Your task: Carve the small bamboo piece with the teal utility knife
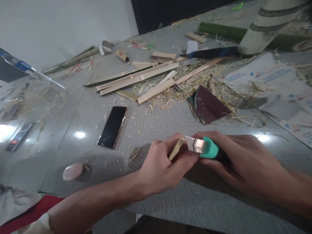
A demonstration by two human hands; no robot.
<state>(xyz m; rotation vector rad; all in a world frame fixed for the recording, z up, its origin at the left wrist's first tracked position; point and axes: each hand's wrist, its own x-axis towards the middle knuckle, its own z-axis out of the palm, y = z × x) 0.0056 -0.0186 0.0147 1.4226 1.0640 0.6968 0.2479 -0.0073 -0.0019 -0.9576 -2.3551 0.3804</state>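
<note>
A right hand (243,162) clenched on a green-handled knife (207,149) sets its blade against a bamboo sliver (175,149) pinched in the left hand (163,169); a slip could cut the thumb just below.

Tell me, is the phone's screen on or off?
Off. The phone lies flat on the table, its screen plain black, showing no picture or light.

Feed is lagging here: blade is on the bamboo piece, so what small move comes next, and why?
Probably a short push of the knife away from the left hand, since the right hand has its blade against the bamboo piece's end, near the fingers.
</note>
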